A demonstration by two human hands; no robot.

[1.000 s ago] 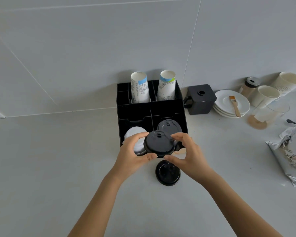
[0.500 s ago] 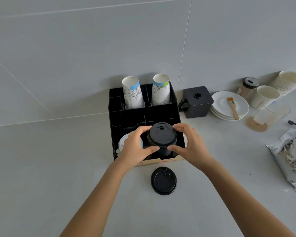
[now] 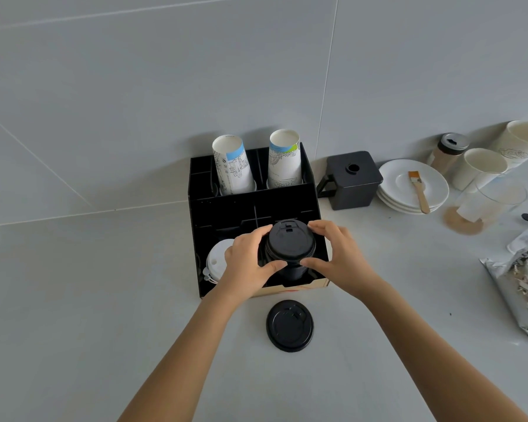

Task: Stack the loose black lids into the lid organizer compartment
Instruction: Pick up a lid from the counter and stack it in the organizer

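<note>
Both hands are round the same thing. Left hand and right hand are each curled half-shut, thumbs at the near edge & fingers at the far edge of a black lid, so it's pinched from both sides at once. Two hands prob. because the lid has to sit flat & centred on the stack of black lids under it; one hand would tip it. It's at the top of that stack, in the front right compartment of the black organizer. Can't tell if it's pressed fully home or just resting.

Front left compartment holds white lids, partly behind the left wrist, so colours are kept apart. At the back, two paper cups stand in their own slots, mouths up.

One more loose lid lies flat on the surface, just in front of the organizer, within easy reach. I'd guess that's next, so the job's nearly done but not quite.

Off to the right, well apart & nothing to do w/ this: a black box, a stack of plates w/ a small brush on top, some cups, a foil bag.
</note>
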